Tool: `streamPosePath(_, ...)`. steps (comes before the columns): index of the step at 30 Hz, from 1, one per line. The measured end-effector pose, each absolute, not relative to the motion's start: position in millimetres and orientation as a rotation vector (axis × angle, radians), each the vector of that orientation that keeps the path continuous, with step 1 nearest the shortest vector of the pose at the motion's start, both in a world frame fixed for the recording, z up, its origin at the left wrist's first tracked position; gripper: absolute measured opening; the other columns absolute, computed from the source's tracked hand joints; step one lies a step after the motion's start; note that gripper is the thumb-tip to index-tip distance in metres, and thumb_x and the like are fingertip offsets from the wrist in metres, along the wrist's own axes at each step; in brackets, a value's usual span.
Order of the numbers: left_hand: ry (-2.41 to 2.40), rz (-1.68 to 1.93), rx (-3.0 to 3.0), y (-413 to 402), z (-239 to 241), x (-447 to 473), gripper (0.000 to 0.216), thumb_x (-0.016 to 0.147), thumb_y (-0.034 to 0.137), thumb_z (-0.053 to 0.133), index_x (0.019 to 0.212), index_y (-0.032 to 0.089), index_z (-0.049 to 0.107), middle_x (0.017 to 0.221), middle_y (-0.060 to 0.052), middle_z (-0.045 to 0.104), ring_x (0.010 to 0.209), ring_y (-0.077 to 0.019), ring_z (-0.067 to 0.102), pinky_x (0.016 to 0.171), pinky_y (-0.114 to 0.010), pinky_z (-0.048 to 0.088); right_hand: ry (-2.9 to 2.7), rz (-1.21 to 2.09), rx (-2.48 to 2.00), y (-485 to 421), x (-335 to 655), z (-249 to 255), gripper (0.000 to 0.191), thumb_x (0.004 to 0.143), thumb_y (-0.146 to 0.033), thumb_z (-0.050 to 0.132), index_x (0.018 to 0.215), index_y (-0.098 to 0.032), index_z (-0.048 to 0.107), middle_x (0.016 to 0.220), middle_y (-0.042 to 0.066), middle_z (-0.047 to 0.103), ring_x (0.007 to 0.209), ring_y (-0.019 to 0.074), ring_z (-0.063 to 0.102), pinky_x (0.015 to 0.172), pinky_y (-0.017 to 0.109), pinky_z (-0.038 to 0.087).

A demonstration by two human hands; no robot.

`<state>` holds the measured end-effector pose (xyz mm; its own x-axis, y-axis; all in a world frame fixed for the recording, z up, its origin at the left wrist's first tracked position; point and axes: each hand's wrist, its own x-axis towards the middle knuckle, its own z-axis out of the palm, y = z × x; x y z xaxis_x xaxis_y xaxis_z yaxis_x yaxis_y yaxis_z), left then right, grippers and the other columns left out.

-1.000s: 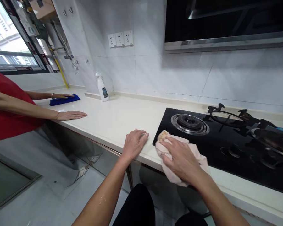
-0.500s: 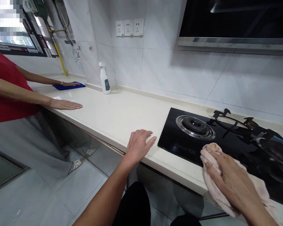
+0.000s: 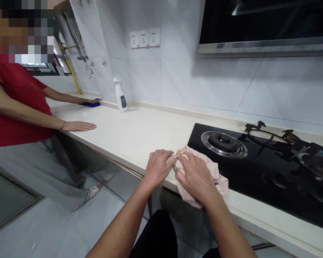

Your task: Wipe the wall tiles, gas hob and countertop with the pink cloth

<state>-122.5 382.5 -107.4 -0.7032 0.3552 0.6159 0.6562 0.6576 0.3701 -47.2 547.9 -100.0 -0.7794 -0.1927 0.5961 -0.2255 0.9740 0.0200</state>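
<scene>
My right hand (image 3: 195,176) presses flat on a pale pink cloth (image 3: 216,175) at the front left corner of the black glass gas hob (image 3: 258,172). The cloth hangs a little over the counter's front edge. My left hand (image 3: 158,165) rests on the cream counter (image 3: 140,132) right beside it, fingers spread and touching the cloth's left edge. Neither hand grips anything else.
A white spray bottle (image 3: 120,96) stands at the back wall. At the left, another person in a red top has one hand (image 3: 79,125) flat on the counter and the other on a blue cloth (image 3: 91,104). Burner rings and pan supports (image 3: 269,135) sit on the hob.
My right hand has slid the pink cloth leftward along the hob's front edge, back to my left hand. The other person's blue cloth has moved farther away.
</scene>
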Motion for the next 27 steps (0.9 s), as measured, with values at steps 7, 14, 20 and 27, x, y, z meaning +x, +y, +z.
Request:
streamPosePath(7,-2.397,-0.850,-0.765,381.4,-105.0,-127.0,0.036,0.109,0.044,0.041,0.113,0.028,0.073,0.116,-0.003,0.076,0.113,-0.0244,0.065,0.097,-0.038,0.044,-2.488,0.238,0.396,559.8,-44.0,-104.3,0.040,0.098,-0.031,0.054,0.136,-0.023,0.059,0.142,0.012,0.056,0.125,0.0308,0.055,0.107,0.050,0.043)
streamPosePath(14,-2.389,-0.830,-0.749,382.0,-104.5,-125.5,0.027,0.104,0.041,0.053,0.113,0.026,0.073,0.114,-0.004,0.077,0.114,-0.0256,0.065,0.099,-0.040,0.046,-2.522,0.246,0.360,557.9,-31.7,-99.8,0.040,0.099,-0.031,0.052,0.137,-0.023,0.059,0.144,0.013,0.055,0.126,0.0327,0.054,0.104,0.052,0.044)
streamPosePath(20,-2.314,-0.862,-0.722,381.0,-108.0,-126.1,0.023,0.100,0.037,0.056,0.110,0.024,0.072,0.115,-0.007,0.076,0.112,-0.0264,0.066,0.102,-0.044,0.045,-2.531,0.345,0.413,578.7,-2.6,-103.0,0.040,0.098,-0.030,0.054,0.139,-0.028,0.058,0.146,0.009,0.056,0.134,0.0301,0.050,0.107,0.051,0.041)
streamPosePath(27,-1.958,-1.707,-0.660,373.7,-91.7,-85.3,0.027,0.096,0.046,0.059,0.083,0.023,0.056,0.081,-0.002,0.065,0.081,-0.0196,0.063,0.077,-0.034,0.052,-2.542,0.464,0.357,594.7,8.9,-101.4,0.041,0.099,-0.033,0.057,0.140,-0.033,0.058,0.142,0.004,0.058,0.131,0.0271,0.052,0.105,0.048,0.041)
